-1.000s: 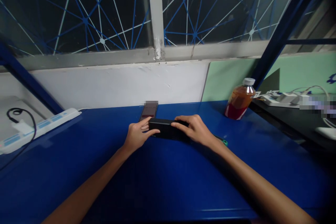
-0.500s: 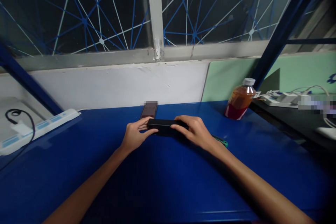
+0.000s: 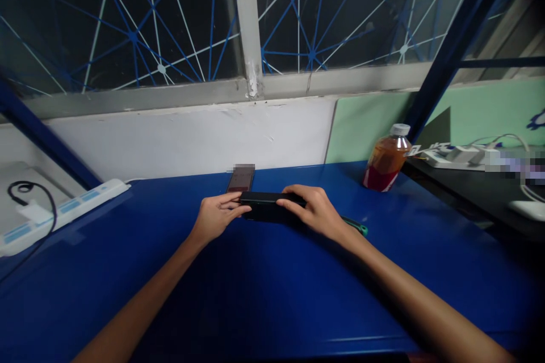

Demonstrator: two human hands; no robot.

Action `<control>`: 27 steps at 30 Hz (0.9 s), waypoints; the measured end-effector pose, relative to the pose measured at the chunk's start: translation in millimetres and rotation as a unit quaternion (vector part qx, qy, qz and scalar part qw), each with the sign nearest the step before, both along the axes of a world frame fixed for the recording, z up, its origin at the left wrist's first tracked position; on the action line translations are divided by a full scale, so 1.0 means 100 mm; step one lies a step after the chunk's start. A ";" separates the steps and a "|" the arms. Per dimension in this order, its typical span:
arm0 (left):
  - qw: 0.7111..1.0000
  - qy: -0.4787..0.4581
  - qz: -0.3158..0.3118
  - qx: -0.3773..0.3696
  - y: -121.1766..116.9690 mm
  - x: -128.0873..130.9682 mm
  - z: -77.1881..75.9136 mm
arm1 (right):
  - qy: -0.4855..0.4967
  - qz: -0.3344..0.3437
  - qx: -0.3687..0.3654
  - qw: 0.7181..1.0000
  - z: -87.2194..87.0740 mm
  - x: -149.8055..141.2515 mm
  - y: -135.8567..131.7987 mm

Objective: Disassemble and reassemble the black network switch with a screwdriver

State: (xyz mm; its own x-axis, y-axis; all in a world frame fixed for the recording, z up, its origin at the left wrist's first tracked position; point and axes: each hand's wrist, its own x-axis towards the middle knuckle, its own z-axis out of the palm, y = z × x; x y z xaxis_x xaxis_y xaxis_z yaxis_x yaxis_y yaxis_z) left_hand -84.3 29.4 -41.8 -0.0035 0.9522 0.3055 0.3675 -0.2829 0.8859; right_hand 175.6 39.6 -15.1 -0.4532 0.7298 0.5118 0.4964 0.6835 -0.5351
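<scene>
A long black box [image 3: 264,208] is held level, low over the blue table [image 3: 272,278], by both of my hands. My left hand [image 3: 216,216] pinches its left end, thumb in front and fingers behind. At the right end, my right hand [image 3: 314,208] grips it with the thumb along the front and the fingers over the top and back. A flat dark phone [image 3: 240,179] lies just behind the box's left end. Past my right wrist, a tool with a green and black handle [image 3: 356,226] shows in part; the rest of it is hidden.
To the right stands a bottle of amber drink [image 3: 386,159] with a white cap. A white power strip [image 3: 68,210] with a black cable lies at the left. Behind are a white wall and a window; on the right, a black surface [image 3: 468,193] carries chargers and cables.
My left thumb has slid slightly left toward the box's end. My right hand keeps its grip. The whole view has shifted a little.
</scene>
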 end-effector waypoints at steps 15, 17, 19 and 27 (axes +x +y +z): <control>0.996 0.083 -0.002 0.023 -0.03 0.02 0.05 | 0.024 -0.022 -0.054 0.998 0.02 -0.06 -0.03; 0.994 0.101 -0.005 0.034 -0.04 0.03 0.07 | 0.032 -0.016 -0.054 0.998 0.01 -0.06 -0.03; 0.992 0.116 0.001 0.047 -0.05 0.03 0.08 | 0.034 -0.015 -0.060 0.998 0.01 -0.06 -0.02; 0.969 0.199 -0.019 0.148 -0.08 0.03 0.09 | 0.040 -0.016 -0.086 0.995 0.02 -0.07 -0.03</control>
